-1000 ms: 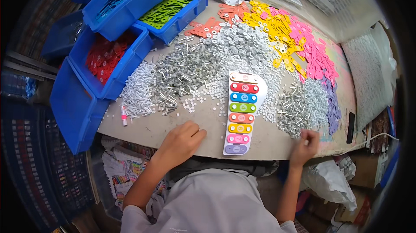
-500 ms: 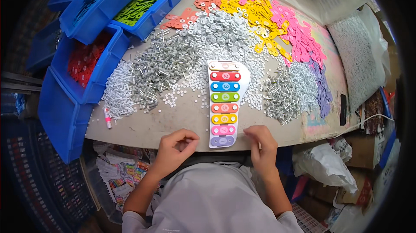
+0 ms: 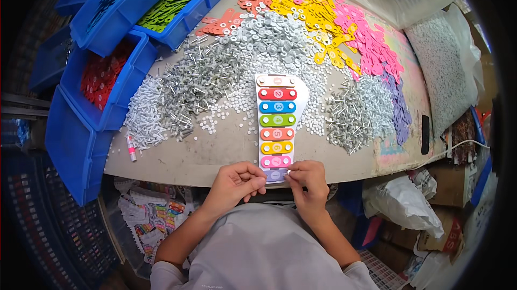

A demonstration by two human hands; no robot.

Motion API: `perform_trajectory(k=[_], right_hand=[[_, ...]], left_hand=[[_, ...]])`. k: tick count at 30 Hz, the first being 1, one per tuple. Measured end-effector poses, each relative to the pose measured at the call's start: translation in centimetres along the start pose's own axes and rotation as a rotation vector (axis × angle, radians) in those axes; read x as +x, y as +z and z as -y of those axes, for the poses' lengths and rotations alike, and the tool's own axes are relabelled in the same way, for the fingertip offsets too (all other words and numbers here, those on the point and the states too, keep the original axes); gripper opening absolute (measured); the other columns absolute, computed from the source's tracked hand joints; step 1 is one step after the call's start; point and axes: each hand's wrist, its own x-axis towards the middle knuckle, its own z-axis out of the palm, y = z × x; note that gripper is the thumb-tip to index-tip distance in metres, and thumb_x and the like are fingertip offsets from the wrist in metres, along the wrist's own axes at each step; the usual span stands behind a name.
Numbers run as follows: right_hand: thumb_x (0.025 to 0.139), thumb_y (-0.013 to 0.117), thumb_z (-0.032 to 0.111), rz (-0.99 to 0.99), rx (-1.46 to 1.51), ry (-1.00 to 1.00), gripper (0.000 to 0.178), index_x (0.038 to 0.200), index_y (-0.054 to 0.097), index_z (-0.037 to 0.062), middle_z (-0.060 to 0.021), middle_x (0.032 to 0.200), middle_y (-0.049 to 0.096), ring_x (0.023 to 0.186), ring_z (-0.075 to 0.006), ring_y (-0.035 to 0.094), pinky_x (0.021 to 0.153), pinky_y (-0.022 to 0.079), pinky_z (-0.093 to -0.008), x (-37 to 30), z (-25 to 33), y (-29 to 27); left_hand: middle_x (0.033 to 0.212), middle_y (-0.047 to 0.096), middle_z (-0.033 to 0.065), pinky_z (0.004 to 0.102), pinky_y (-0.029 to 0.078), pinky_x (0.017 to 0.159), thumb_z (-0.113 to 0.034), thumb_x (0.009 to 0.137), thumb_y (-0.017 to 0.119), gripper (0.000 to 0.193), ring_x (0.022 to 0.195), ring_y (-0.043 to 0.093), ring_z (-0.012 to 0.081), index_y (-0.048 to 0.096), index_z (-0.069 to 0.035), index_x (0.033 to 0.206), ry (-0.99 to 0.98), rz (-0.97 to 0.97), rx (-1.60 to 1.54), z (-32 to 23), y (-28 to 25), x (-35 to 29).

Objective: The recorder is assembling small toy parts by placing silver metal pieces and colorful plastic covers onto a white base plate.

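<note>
A toy xylophone (image 3: pixel 301 96) with a white base lies lengthwise in front of me at the table's near edge. Several coloured bars cross it, most with a white cap at each end; the lowest, a purple bar (image 3: pixel 275 175), is partly covered by my fingers. My left hand (image 3: pixel 232 186) is at the left end of this bar, thumb and fingers pinched together; what they hold, if anything, is hidden. My right hand (image 3: pixel 309 186) pinches a small white cap (image 3: pixel 289 172) at the bar's right end.
Beyond the xylophone spread heaps of metal pins (image 3: pixel 202 74), grey-white caps (image 3: pixel 277 36), yellow bars (image 3: pixel 304 9), pink bars (image 3: pixel 371 47) and purple bars (image 3: pixel 397 109). Blue bins (image 3: pixel 145 66) stack at the left. A pink-and-white tube (image 3: pixel 131 149) and a black strip (image 3: pixel 425 135) lie near the edges.
Both hands have moved inward from either side of the xylophone to its lowest bar. A white cap now shows at my right fingertips.
</note>
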Motion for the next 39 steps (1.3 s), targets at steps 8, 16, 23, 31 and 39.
perform_trajectory(k=[8,16,23,31,39], right_hand=[[0.076,0.084,-0.005,0.042,-0.065,-0.056,0.026,0.095,0.069,0.003,-0.0107,0.102,0.066,0.095,-0.0279,0.061,0.079,0.052,-0.0358,0.1,0.2,-0.4],[0.078,0.081,-0.004,0.085,-0.03,0.009,0.021,0.094,0.07,0.0025,-0.0096,0.098,0.063,0.093,-0.0272,0.059,0.078,0.05,-0.0361,0.2,0.1,-0.6],[0.078,0.081,-0.003,0.088,-0.036,-0.011,0.02,0.094,0.07,0.0027,-0.0096,0.098,0.063,0.093,-0.0276,0.059,0.078,0.05,-0.0369,0.3,0.0,-0.6],[0.078,0.081,-0.003,0.095,-0.022,-0.005,0.022,0.096,0.069,0.003,-0.0102,0.099,0.063,0.093,-0.0283,0.059,0.079,0.05,-0.0376,0.3,0.0,-0.6],[0.082,0.08,-0.001,0.096,-0.022,-0.018,0.021,0.099,0.067,0.0026,-0.0101,0.096,0.064,0.088,-0.026,0.06,0.076,0.05,-0.0354,0.4,-0.1,-0.6]], left_hand=[[0.086,0.066,-0.0036,0.0175,0.046,0.065,-0.004,0.101,0.067,0.006,0.074,0.058,0.0005,0.063,-0.001,0.105,0.114,-0.08,0.211,0.5,0.8,0.0],[0.086,0.061,-0.0058,0.0174,0.042,0.066,-0.007,0.102,0.067,0.006,0.077,0.054,-0.0004,0.063,-0.003,0.104,0.123,-0.063,0.504,0.0,1.1,-0.3],[0.085,0.056,-0.0077,0.0174,0.038,0.065,-0.014,0.106,0.064,0.008,0.072,0.047,-0.001,0.062,-0.005,0.104,-0.036,0.088,0.085,0.1,-0.3,0.0],[0.085,0.055,-0.0078,0.0184,0.037,0.062,-0.016,0.106,0.064,0.011,0.072,0.047,-0.0006,0.06,-0.006,0.102,-0.047,0.126,0.06,0.2,-0.1,0.0],[0.071,0.058,-0.0056,0.0232,0.04,0.057,-0.015,0.102,0.07,0.027,0.064,0.051,0.0028,0.052,-0.003,0.118,0.094,-0.154,0.791,-1.5,2.0,-0.4]])
